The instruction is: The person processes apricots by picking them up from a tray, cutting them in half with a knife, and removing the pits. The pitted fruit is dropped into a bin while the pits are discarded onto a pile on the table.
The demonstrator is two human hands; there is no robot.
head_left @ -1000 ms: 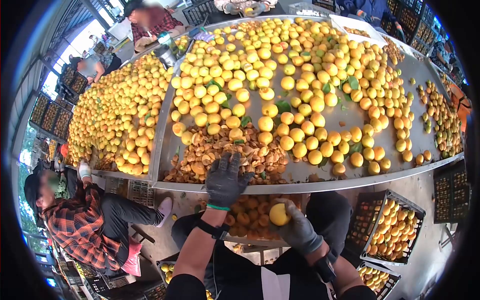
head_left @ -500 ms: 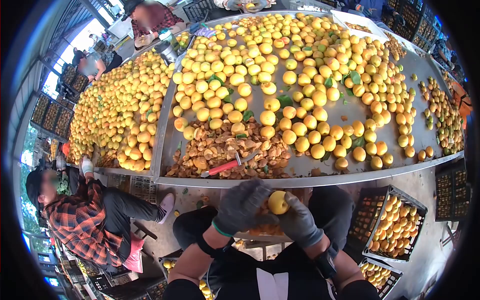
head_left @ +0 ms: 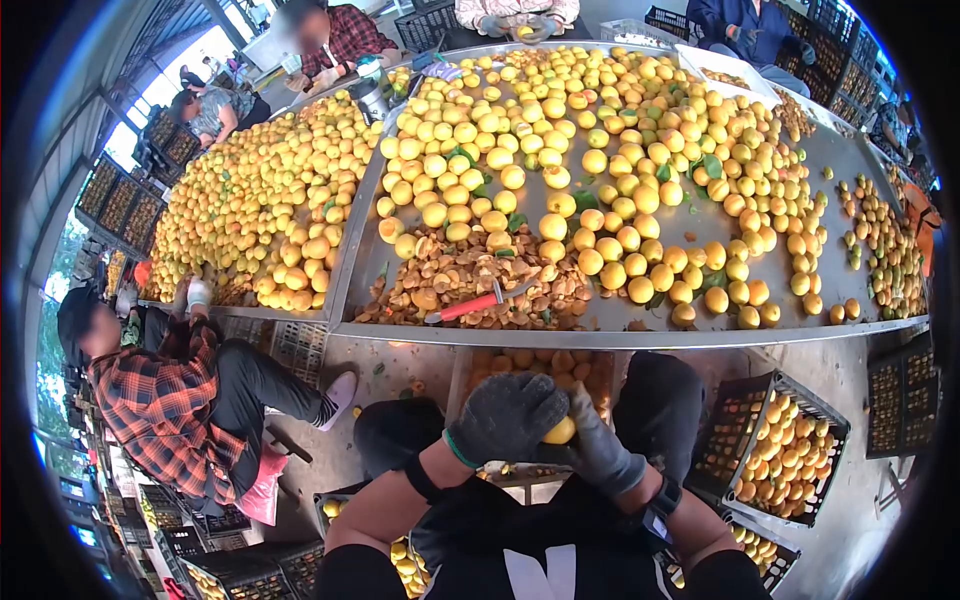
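Note:
Above my lap, just in front of the table edge, both gloved hands close round one yellow apricot (head_left: 561, 431). My left hand (head_left: 508, 418), in a dark grey glove, covers its left side with curled fingers. From the right, my right hand (head_left: 602, 447) in a lighter grey glove grips the same apricot. Most of the fruit is hidden by the gloves. Beyond my hands, a red-handled knife (head_left: 468, 307) with a curved blade lies on a heap of brownish fruit scraps (head_left: 425, 279) on the metal table (head_left: 600, 338).
Many whole apricots (head_left: 620, 205) cover the table, with another heap (head_left: 265, 200) on the left table. A crate of fruit (head_left: 787, 450) stands right of my legs, and another crate (head_left: 540, 365) sits under the table edge. A person in a checked shirt (head_left: 160, 430) sits at left.
My left hand has come over the apricot, which was plainly visible in my right fingers before. Both hands now enclose it. The view has shifted slightly; the knife still lies on the scraps.

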